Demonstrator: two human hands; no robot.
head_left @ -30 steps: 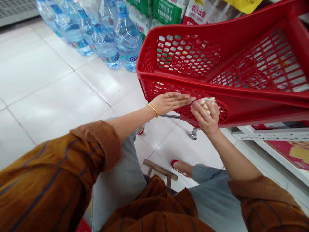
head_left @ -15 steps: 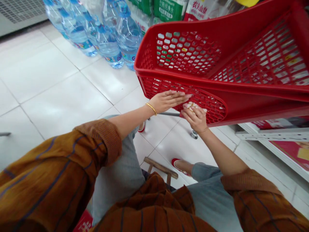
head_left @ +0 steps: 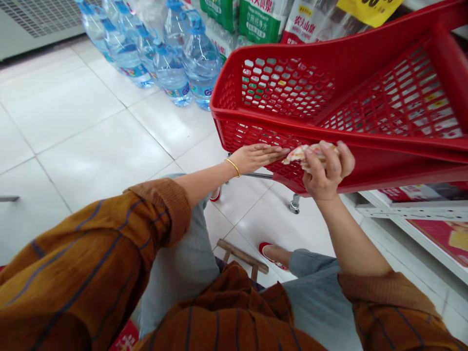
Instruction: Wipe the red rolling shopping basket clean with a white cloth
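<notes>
A red plastic shopping cart (head_left: 380, 161) with a honeycomb mesh side stands in front of me. My left hand (head_left: 256, 157) lies flat along its near side wall, fingers stretched out and together, with nothing in it. To its right, my right hand (head_left: 327, 170) is raised at the cart's side with the fingers curled round a crumpled cloth (head_left: 299, 154). The cloth is pale with pinkish and orange patches. One loose end of it points toward my left fingertips. Part of the cloth is hidden behind my fingers.
Large blue water bottles (head_left: 170, 73) stand on the tiled floor (head_left: 84, 131) at the back left. Wrapped packs of bottled water (head_left: 261, 19) are stacked behind the cart. A white shelf (head_left: 431, 229) runs along the right. Between my legs is a wooden stool edge (head_left: 243, 256).
My right hand has moved right and slightly up with the cloth, away from my left fingers, so more cloth shows. The left hand stays flat at the cart. The view has shifted slightly.
</notes>
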